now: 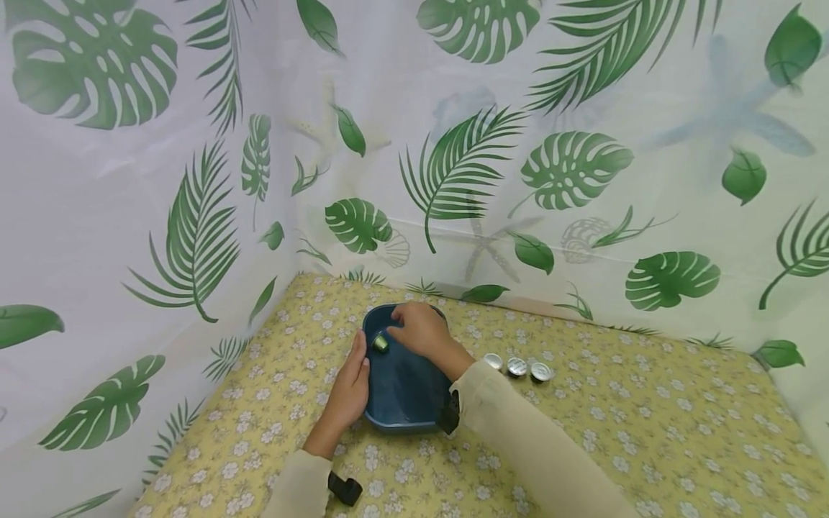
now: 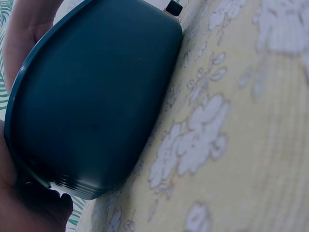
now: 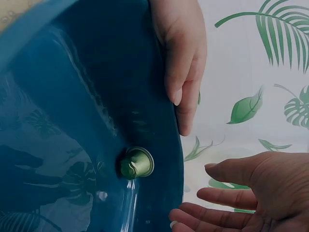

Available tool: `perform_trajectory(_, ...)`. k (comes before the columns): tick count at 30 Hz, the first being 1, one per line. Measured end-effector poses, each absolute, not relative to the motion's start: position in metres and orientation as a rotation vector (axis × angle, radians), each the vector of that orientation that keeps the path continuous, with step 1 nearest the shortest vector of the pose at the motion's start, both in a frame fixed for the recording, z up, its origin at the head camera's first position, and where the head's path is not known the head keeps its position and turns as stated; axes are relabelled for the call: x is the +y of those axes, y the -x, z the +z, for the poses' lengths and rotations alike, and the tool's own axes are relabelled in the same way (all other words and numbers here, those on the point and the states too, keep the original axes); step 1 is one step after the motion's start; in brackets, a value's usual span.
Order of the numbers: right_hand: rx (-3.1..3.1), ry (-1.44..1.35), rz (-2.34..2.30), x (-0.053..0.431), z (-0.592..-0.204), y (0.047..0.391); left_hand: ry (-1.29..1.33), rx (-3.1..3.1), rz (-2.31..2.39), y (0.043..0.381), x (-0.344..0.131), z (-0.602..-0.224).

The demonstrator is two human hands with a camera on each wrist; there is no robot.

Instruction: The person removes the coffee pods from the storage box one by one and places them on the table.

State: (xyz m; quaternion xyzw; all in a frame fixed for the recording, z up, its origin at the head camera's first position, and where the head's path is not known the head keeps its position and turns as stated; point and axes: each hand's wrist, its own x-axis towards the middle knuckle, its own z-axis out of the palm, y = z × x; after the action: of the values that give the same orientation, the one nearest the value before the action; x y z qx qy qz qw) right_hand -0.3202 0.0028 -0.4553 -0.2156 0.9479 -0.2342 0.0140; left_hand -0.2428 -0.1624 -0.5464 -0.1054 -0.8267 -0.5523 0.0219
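The green pod (image 1: pixel 380 343) lies on its side in the bin (image 1: pixel 404 392), toward ten o'clock in the head view. The left hand (image 1: pixel 350 381) pinches the bin's rim at about nine to ten o'clock, while the right hand (image 1: pixel 421 328), thumb and fingers apart, is over the bin's twelve-to-one o'clock end. At three o'clock outside, three silver-topped pods (image 1: pixel 516 366) sit in a row on the floral cloth (image 1: pixel 622 417).

Bin (image 1: pixel 406 385): smooth plastic by look, glossy inside. Green capsule (image 3: pixel 137 163): shiny, metallic. Three other capsules (image 1: pixel 517 366): silvery foil-like lids. Bench cover (image 1: pixel 680 432): matt, cloth-like.
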Motion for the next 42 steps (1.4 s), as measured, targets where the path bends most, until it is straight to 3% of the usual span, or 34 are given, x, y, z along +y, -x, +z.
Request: perform_trajectory(42, 2.882, 0.584, -0.459, -0.032, -0.483, 0.344, 0.348, -2.565, -1.690, 0.247, -0.165, -0.550)
